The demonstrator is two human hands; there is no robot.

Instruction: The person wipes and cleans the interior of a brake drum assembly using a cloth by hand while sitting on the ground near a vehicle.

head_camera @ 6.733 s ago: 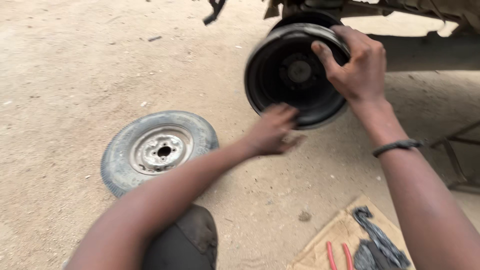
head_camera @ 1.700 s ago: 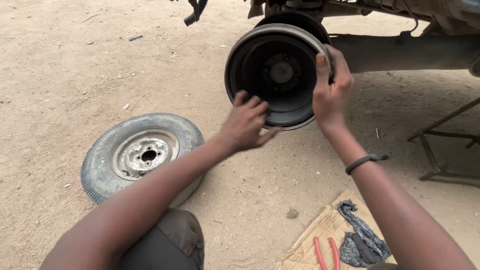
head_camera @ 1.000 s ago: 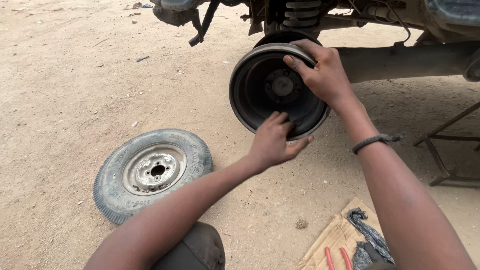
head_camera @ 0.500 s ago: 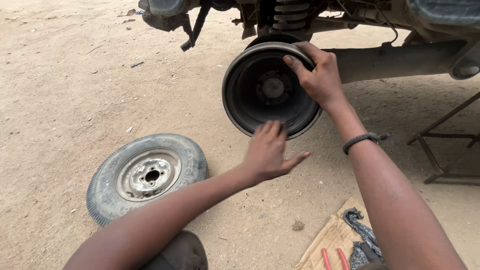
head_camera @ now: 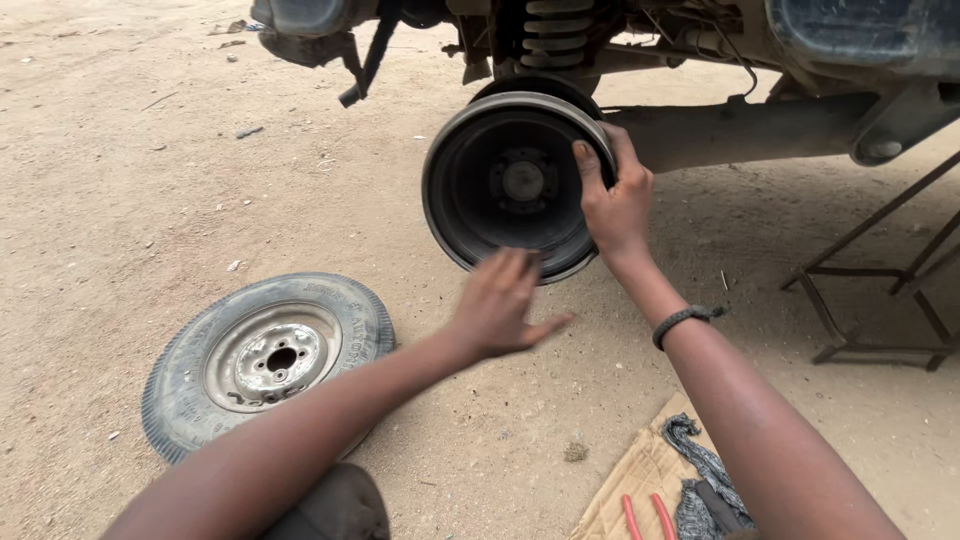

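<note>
Head view:

- Brake drum (head_camera: 515,180): dark, round, open face toward the camera, mounted at the end of the axle under the raised vehicle, far centre. Hub and studs show in its middle.
- Right hand (head_camera: 612,200): closed over the drum's right rim, fingers curled onto the inner lip and thumb outside; judged a steadying grip that keeps the drum square on the hub. A dark band sits on the wrist.
- Left hand (head_camera: 500,305): open, fingers spread, blurred, just at the drum's lower edge; whether it touches the rim cannot be told. It holds nothing.
- Wheel (head_camera: 265,355): tyre on a pale steel rim, lying flat on the sandy ground, near left, well apart from the drum; judged set aside within reach.
- Axle tube (head_camera: 760,125): runs right from the drum beneath the body.
- Coil spring (head_camera: 550,25): above the drum, far centre.
- Metal stand (head_camera: 870,300): thin-framed, on the ground at right, beside the axle.
- Cardboard sheet (head_camera: 640,480): near right, laid on the sand as a clean bed for tools.
- Grey rag (head_camera: 700,480): crumpled on the cardboard.
- Red-handled tool (head_camera: 645,518): on the cardboard, partly cut off by the frame edge.
</note>
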